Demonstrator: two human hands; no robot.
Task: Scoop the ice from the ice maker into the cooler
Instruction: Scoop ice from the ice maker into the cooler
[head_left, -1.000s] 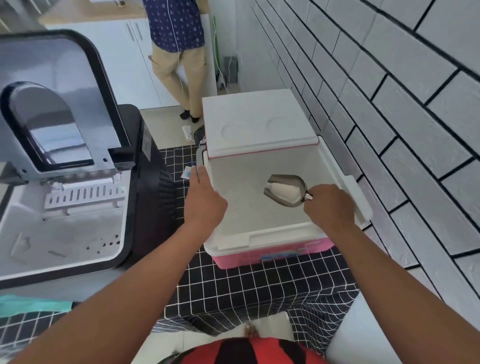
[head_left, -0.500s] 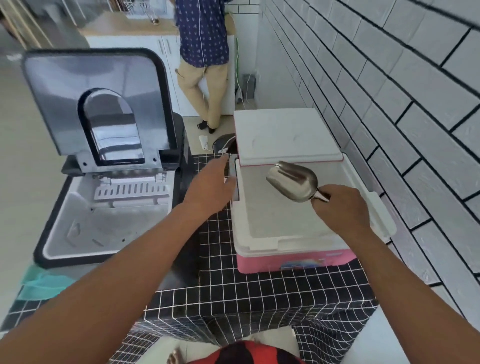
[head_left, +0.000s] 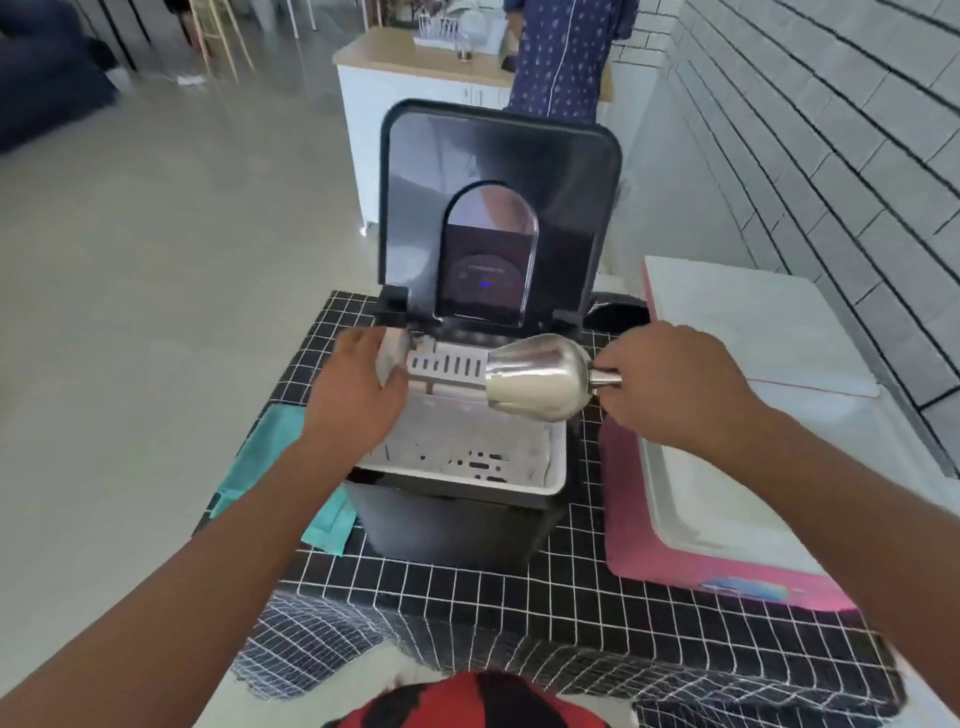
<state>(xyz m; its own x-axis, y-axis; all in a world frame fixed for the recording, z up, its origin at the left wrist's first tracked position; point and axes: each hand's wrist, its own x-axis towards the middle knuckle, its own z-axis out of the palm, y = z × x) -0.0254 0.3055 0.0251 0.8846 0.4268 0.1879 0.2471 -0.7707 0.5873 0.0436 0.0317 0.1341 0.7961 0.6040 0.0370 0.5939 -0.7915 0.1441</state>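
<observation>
a black cloth (head_left: 519, 587) with a white grid covers the table at the centre and lower part of the frame, its front edge hanging in folds at the bottom; pale bare floor (head_left: 156, 270) fills the whole left side, open right up to the cloth's left edge, and a white brick wall (head_left: 841, 156) closes the right side just behind the cooler (head_left: 727, 566); a white counter (head_left: 415, 93) stands at the upper centre with a person in a blue patterned shirt (head_left: 566, 57) beside it; the ice maker (head_left: 467, 499) sits mid-frame on the cloth, lid (head_left: 498, 208) raised upright, its white basket (head_left: 467, 441) open below; ice in it is too blurred to tell; a teal cloth (head_left: 275, 467) lies at its left side, reaching the table's left edge; the pink cooler stands just right of the ice maker, a narrow strip of cloth between them, its white lid (head_left: 753, 322) tipped back toward the wall; the left hand (head_left: 358, 395) rests on the basket's upper left rim, fingers loosely extended and holding nothing; the right hand (head_left: 670, 384) grips the handle of the steel scoop (head_left: 540, 379), whose bowl points left and hangs over the basket's right part; what it holds cannot be told
</observation>
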